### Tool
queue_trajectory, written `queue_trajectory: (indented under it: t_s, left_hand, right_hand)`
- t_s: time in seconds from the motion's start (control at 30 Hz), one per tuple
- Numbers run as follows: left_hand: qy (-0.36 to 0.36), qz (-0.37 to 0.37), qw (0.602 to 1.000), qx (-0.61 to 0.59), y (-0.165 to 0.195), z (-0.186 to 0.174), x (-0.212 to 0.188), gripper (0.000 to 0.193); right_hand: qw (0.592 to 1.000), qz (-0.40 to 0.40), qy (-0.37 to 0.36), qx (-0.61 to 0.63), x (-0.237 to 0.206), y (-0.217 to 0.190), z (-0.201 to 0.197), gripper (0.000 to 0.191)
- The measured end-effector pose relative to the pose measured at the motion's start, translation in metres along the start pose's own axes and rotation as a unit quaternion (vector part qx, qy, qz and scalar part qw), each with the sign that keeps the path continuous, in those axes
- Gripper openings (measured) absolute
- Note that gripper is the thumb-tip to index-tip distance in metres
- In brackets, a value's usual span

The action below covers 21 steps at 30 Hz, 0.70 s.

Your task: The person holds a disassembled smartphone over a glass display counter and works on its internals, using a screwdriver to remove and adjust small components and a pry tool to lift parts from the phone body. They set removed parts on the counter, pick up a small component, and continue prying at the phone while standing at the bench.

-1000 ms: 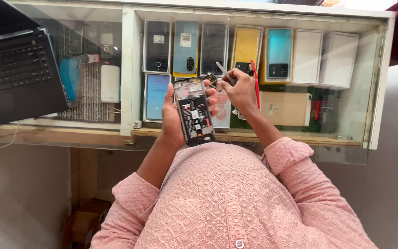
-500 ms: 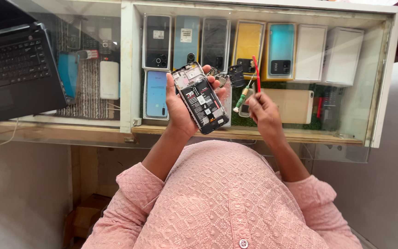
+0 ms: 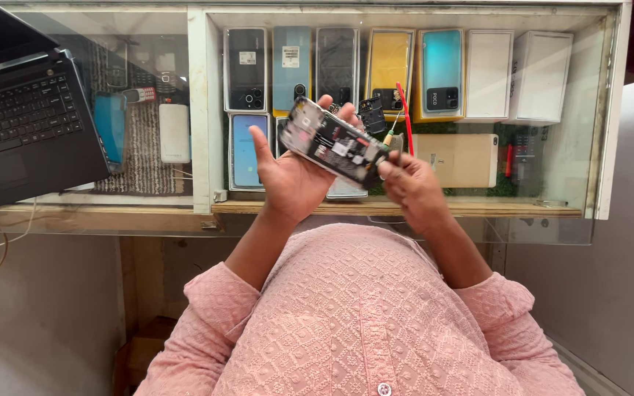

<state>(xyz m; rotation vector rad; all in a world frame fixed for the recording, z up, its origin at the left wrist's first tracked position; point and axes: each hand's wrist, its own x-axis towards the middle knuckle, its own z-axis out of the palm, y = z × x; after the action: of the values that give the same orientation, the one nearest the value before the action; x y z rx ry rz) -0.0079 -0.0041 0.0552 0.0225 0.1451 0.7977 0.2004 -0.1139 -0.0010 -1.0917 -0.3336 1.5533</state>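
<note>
Left hand (image 3: 293, 178) cups opened phone (image 3: 334, 142), flat, circuit side up. Right hand (image 3: 410, 183) just right, pinching red-handled screwdriver (image 3: 403, 115). Glass-topped bench (image 3: 566, 169) beneath. Phone now tilted flatter than before.

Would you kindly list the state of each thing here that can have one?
Phone: back cover off, insides showing, tilted in left hand.
Right hand: at the phone's lower end, blurred.
Laptop: open, on the glass counter.
White boxes: closed.
</note>
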Motion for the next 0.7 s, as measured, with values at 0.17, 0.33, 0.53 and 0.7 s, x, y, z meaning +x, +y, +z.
queue_trajectory:
  t_s: [0.17,0.33,0.53,0.7]
  left_hand:
    - [-0.022,-0.178,0.984,0.010,0.017,0.000,-0.018,0.133]
    - [-0.079,-0.319,0.942,0.069,0.010,-0.019,-0.007,0.131]
    - [-0.052,-0.320,0.946,0.010,0.002,-0.056,0.026,0.114]
    - [-0.091,-0.278,0.952,-0.086,0.017,-0.069,0.011,0.086]
  right_hand:
    - [0.993,-0.060,0.048,-0.090,0.004,-0.031,-0.011,0.018]
    - [0.928,-0.117,-0.032,-0.352,0.025,-0.046,0.002,0.022]
    - [0.884,-0.178,0.075,-0.426,0.041,-0.048,0.017,0.022]
    - [0.739,-0.233,0.261,-0.575,0.025,-0.034,-0.005,0.022]
